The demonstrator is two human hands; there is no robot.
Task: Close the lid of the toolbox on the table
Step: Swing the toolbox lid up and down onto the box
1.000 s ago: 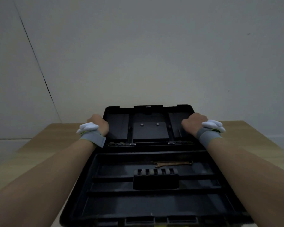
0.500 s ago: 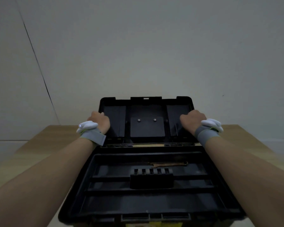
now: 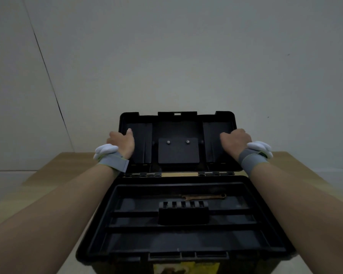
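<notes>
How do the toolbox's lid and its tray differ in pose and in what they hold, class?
The lid stands raised and tilted back, while the tray lies flat. The left hand and right hand grip the lid's sides; neither touches the tray. The tray holds a rusty wrench; the lid holds nothing loose. Both are black plastic.

We have one view only, head-worn, looking forward and slightly down from just behind the near edge of the open toolbox [image 3: 178,224]. It sits close: both forearms run in from the bottom corners, the wooden table [image 3: 48,175] fills the lower half, a plain wall [image 3: 166,56] the upper. Wide-angle lens, edges bowed.
</notes>
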